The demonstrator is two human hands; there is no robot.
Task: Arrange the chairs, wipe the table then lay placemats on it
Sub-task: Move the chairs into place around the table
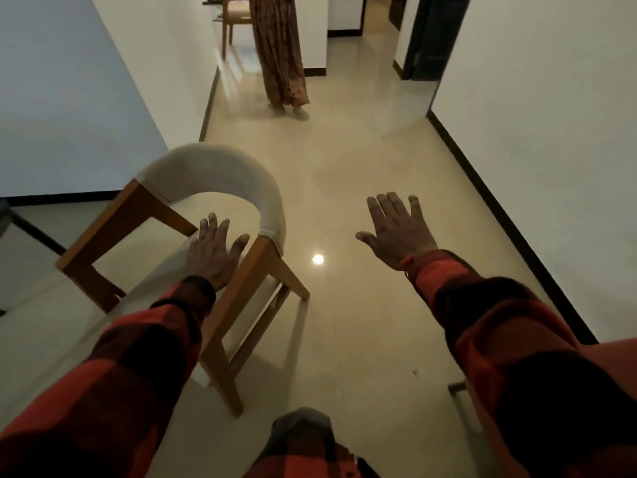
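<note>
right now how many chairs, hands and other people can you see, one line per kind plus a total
chairs: 2, the near chair with the padded curved back and a far chair down the hallway
hands: 2, left hand over the near chair's seat, right hand out over the floor
other people: 1, a person in a long skirt
total: 5

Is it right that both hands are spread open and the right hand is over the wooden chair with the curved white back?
Not quite: the head view shows the left hand over the wooden chair with the curved white back. The right hand is spread open above bare floor.
</note>
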